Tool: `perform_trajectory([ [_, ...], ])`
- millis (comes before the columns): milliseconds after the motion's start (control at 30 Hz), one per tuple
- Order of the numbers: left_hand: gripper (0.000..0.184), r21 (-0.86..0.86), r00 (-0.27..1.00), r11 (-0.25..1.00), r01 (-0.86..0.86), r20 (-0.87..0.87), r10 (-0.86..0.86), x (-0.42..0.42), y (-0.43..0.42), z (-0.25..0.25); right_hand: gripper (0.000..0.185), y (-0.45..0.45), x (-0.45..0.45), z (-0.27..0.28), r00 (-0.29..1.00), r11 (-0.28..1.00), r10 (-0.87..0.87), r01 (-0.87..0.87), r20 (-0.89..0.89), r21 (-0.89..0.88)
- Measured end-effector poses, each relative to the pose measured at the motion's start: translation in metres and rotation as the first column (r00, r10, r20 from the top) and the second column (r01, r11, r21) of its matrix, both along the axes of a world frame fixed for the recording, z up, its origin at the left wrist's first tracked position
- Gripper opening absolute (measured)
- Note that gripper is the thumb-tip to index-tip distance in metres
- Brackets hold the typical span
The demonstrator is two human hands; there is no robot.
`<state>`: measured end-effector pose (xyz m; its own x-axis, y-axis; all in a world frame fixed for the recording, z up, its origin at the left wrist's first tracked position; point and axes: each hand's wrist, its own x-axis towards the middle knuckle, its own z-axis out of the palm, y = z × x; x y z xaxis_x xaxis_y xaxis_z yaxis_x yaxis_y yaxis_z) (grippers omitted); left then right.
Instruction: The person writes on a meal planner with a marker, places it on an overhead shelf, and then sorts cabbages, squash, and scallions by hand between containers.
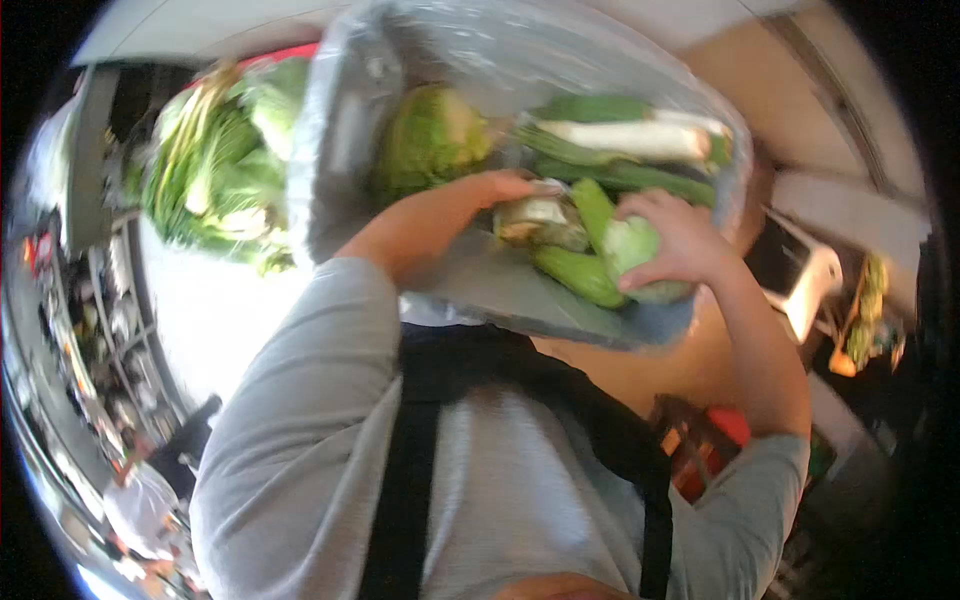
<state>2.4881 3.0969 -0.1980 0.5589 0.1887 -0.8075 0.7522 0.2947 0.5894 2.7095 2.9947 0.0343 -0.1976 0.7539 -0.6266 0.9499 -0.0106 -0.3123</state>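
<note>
My right hand [678,240] curls around a pale green, round vegetable [632,246] that looks like a cabbage, at the right side of a plastic-lined bin [345,120]. At the upper edge of a plastic-wrapped package [542,220], my left hand [490,188] is closed on it, its fingertips blurred and partly hidden. Between the hands lie long green vegetables [580,275], like squash or cucumbers. Behind them rest leeks [630,140] with white stems. A leafy green head [435,140] sits in the left part of the bin.
Bagged leafy greens [225,160] stand left of the bin, near a bright white surface [220,320]. Shelves [115,300] line the far left, with a person in white [142,508] below. To the right are a white chair-like object [815,285] and yellowish produce [862,320].
</note>
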Motion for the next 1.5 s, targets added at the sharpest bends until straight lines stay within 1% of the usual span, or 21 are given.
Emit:
perform_trajectory([
  [133, 0.078, 0.204, 0.987, 0.979, 0.022, -0.161, 0.011, 0.008, 0.002, -0.013, 0.075, 0.024, -0.006, -0.005, 0.977, 0.974, -0.212, 0.212, 0.011, -0.081],
  [233, 0.071, 0.061, 0.972, 0.979, -0.197, -0.120, 0.203, 0.007, -0.009, -0.008, 0.075, 0.012, -0.007, 0.000, 0.998, 0.994, -0.042, 0.047, 0.049, -0.103],
  [267, 0.071, 0.039, 0.969, 0.974, -0.222, -0.099, 0.225, 0.008, -0.012, -0.006, 0.081, 0.004, -0.003, -0.004, 0.999, 0.999, -0.043, 0.042, -0.032, -0.005],
  [400, 0.081, -0.147, 0.962, 0.950, -0.274, -0.056, 0.269, 0.006, -0.015, 0.014, 0.099, -0.006, -0.006, 0.023, 0.994, 0.993, -0.064, 0.054, -0.088, -0.109],
  [500, 0.082, 0.091, 0.976, 0.974, -0.208, -0.050, 0.213, 0.007, -0.016, 0.012, 0.101, -0.013, 0.000, 0.020, 0.983, 0.996, -0.044, 0.029, -0.177, -0.083],
  [533, 0.079, 0.318, 0.977, 0.934, -0.164, -0.080, 0.199, 0.009, -0.020, 0.018, 0.100, -0.013, 0.002, 0.016, 0.981, 0.993, -0.076, 0.058, -0.180, -0.100],
  [633, 0.075, 0.577, 0.978, 0.791, -0.204, 0.162, 0.134, 0.003, -0.018, 0.059, 0.093, -0.008, 0.009, 0.011, 0.965, 0.976, -0.189, 0.164, -0.182, -0.145],
  [700, 0.071, -0.043, 0.892, 0.949, -0.311, 0.331, 0.307, 0.010, -0.028, 0.071, 0.081, -0.003, 0.007, 0.011, 0.941, 0.960, -0.262, 0.232, -0.214, -0.154],
  [733, 0.069, -0.367, 0.833, 0.884, -0.289, 0.360, 0.421, 0.014, -0.037, 0.077, 0.073, 0.000, 0.010, 0.009, 0.870, 0.901, -0.413, 0.347, -0.269, -0.260],
  [800, 0.066, -0.489, 0.835, 0.823, -0.289, 0.292, 0.466, 0.020, -0.050, 0.090, 0.058, 0.001, 0.025, 0.002, 0.654, 0.707, -0.691, 0.521, -0.310, -0.478],
  [900, 0.063, -0.578, 0.826, 0.754, -0.313, 0.225, 0.516, 0.024, -0.065, 0.114, 0.047, -0.028, 0.049, -0.026, 0.734, 0.774, -0.627, 0.546, -0.263, -0.322],
  [933, 0.062, -0.603, 0.825, 0.733, -0.313, 0.210, 0.525, 0.028, -0.072, 0.119, 0.051, -0.061, 0.059, -0.061, 0.711, 0.813, -0.582, 0.509, -0.395, -0.282],
  [967, 0.058, -0.609, 0.682, 0.715, -0.343, 0.362, 0.636, 0.036, -0.088, 0.092, 0.057, -0.071, 0.027, -0.042, 0.602, 0.694, -0.719, 0.650, -0.348, -0.310],
  [1033, 0.055, -0.851, 0.661, 0.358, -0.385, 0.016, 0.750, 0.021, -0.074, 0.123, 0.067, -0.063, -0.022, 0.003, 0.238, 0.412, -0.904, 0.709, -0.355, -0.572],
  [1100, 0.055, -0.885, 0.660, 0.238, -0.399, -0.097, 0.745, 0.010, -0.061, 0.129, 0.062, -0.058, -0.031, 0.012, 0.361, 0.512, -0.857, 0.682, -0.368, -0.522],
  [1167, 0.057, -0.885, 0.633, 0.339, -0.319, 0.067, 0.771, 0.001, -0.044, 0.104, 0.055, -0.051, -0.030, 0.018, 0.480, 0.693, -0.712, 0.594, -0.512, -0.408],
  [1233, 0.057, -0.923, 0.653, 0.329, -0.202, 0.123, 0.747, -0.014, -0.011, 0.099, 0.046, -0.022, -0.021, 0.015, 0.221, 0.497, -0.847, 0.654, -0.484, -0.571],
  [1300, 0.062, -0.964, 0.434, 0.203, 0.173, 0.260, 0.862, -0.035, 0.016, 0.084, 0.041, -0.004, -0.004, -0.035, 0.290, 0.616, -0.694, 0.714, -0.659, -0.334],
  [1367, 0.068, -0.938, 0.313, 0.332, -0.099, 0.287, 0.905, -0.061, 0.037, 0.096, 0.047, 0.029, -0.018, -0.090, 0.772, 0.860, -0.385, 0.499, -0.506, 0.108],
  [1433, 0.072, -0.916, 0.184, 0.369, -0.157, 0.340, 0.922, -0.081, 0.060, 0.107, 0.056, 0.056, -0.056, -0.117, 0.883, 0.965, -0.257, 0.259, -0.394, -0.048],
  [1500, 0.074, -0.669, 0.164, 0.360, -0.650, 0.340, 0.926, -0.084, 0.062, 0.141, 0.066, 0.070, -0.085, -0.177, 0.917, 0.991, 0.093, -0.047, -0.387, 0.127],
])
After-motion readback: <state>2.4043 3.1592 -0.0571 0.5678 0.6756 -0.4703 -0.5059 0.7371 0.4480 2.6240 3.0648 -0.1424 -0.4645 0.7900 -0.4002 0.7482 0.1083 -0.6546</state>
